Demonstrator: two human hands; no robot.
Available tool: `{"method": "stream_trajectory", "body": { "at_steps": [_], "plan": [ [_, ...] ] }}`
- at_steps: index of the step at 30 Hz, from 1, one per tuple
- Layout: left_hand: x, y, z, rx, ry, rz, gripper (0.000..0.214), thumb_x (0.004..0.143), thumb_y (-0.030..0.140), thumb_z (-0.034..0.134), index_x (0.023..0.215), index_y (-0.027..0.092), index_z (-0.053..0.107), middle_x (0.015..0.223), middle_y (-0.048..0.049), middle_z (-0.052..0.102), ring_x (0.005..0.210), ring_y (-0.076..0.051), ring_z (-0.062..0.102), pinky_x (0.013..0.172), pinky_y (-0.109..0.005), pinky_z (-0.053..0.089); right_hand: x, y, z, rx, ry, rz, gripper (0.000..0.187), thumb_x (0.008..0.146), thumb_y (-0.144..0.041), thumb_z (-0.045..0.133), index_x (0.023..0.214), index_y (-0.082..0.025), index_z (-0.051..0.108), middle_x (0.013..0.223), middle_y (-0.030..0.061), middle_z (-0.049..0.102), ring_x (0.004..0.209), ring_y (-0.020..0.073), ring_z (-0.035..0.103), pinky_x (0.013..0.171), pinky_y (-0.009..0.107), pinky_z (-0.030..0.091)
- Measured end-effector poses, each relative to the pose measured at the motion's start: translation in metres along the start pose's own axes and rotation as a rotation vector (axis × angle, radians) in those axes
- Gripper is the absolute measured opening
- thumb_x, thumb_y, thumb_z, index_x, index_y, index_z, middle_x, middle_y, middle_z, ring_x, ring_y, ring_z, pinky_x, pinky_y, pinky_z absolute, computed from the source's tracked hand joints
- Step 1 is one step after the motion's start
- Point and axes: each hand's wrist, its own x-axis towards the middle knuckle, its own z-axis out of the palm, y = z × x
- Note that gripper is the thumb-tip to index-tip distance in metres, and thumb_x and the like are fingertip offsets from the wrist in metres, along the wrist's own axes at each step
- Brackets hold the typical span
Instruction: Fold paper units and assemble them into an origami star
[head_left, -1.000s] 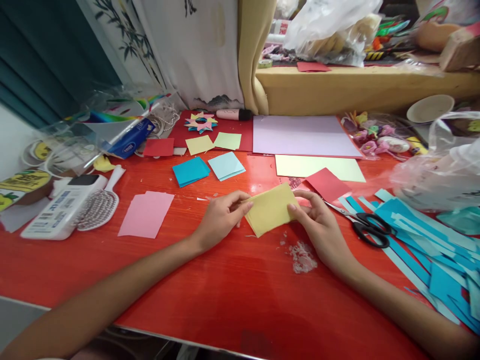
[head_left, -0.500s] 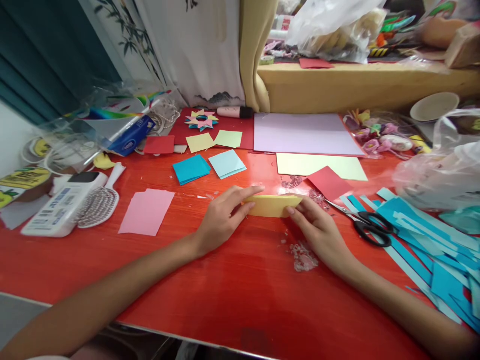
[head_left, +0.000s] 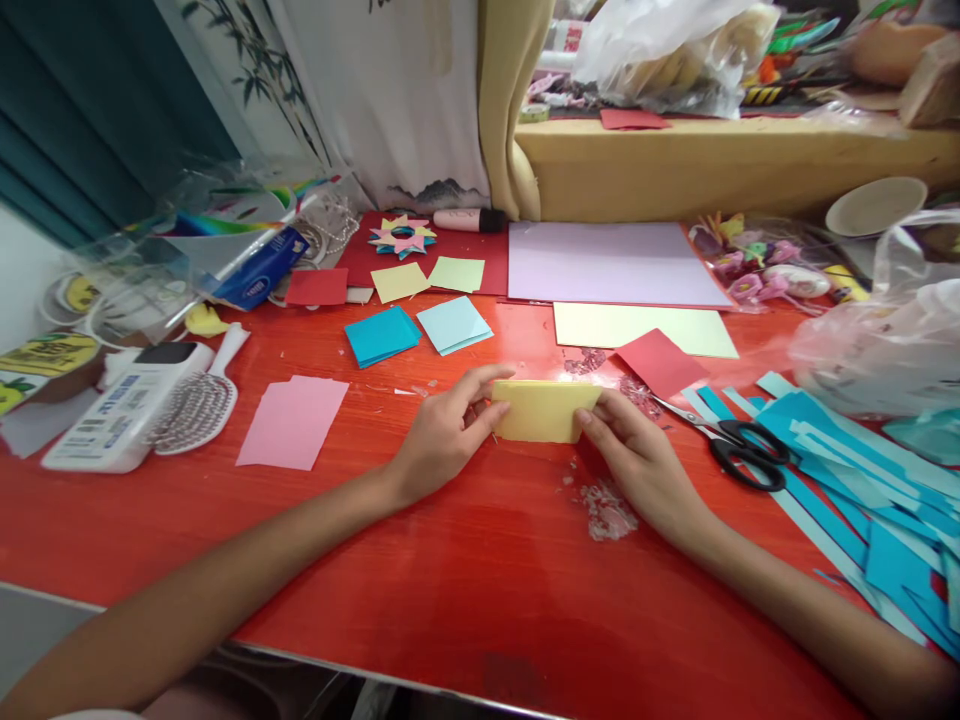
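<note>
A yellow sheet of paper, seemingly folded or stacked, is held upright above the red table. My left hand pinches its left end between thumb and fingers. At the other end, my right hand grips the paper the same way. Beyond the hands lie a dark blue paper stack and a light blue stack. Pink paper squares rest to the left, and a red square lies just past my right hand.
Black-handled scissors lie right of my right hand, beside blue paper strips. A hairbrush and a white box-shaped item stand left. A folded paper star ring and a lavender sheet are at the back.
The yellow paper has tipped up, so more of its face shows. My left fingers, stretched over its top edge before, now curl round its left end.
</note>
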Motion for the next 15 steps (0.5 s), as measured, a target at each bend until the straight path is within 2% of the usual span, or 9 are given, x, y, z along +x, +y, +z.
{"method": "stream_trajectory", "body": {
  "at_steps": [4,7,10,15],
  "plan": [
    [0.0001,0.0016,-0.0009,-0.043,-0.047,-0.017,0.021,0.088,0.035,0.05,0.099,0.019,0.058,0.082,-0.0007,0.065,0.069,-0.01,0.056,0.061,-0.02,0.043,-0.0008,-0.0002,0.0001,0.004,0.0,0.005,0.021,0.092,-0.037,0.044,0.104,-0.023,0.055,0.089,0.0023,0.06,0.082,0.0176,0.053,0.073,0.031,0.041],
    [0.0003,0.0014,-0.0012,-0.05,-0.047,-0.02,0.018,0.087,0.034,0.051,0.092,0.018,0.059,0.078,0.0006,0.066,0.073,-0.011,0.058,0.064,-0.02,0.043,-0.0004,-0.0002,0.0005,0.032,-0.015,-0.005,0.022,0.092,-0.036,0.045,0.106,-0.023,0.054,0.095,0.003,0.061,0.084,0.0174,0.054,0.074,0.031,0.042],
    [0.0007,0.0003,-0.0014,-0.042,-0.034,-0.026,0.018,0.086,0.036,0.053,0.088,0.019,0.059,0.07,0.0023,0.062,0.067,-0.01,0.055,0.06,-0.02,0.041,0.0001,-0.0003,0.0004,0.038,-0.016,-0.005,0.021,0.092,-0.036,0.045,0.106,-0.024,0.054,0.099,0.0031,0.061,0.086,0.0173,0.054,0.076,0.031,0.042],
    [0.0012,0.0,-0.0015,-0.083,-0.027,-0.046,0.021,0.085,0.037,0.055,0.077,0.017,0.052,0.061,0.0041,0.052,0.055,-0.007,0.045,0.053,-0.02,0.036,-0.0006,0.0001,0.0001,0.013,0.022,0.016,0.02,0.092,-0.037,0.045,0.102,-0.024,0.055,0.089,0.0025,0.06,0.08,0.0175,0.054,0.074,0.032,0.042]
  ]
}}
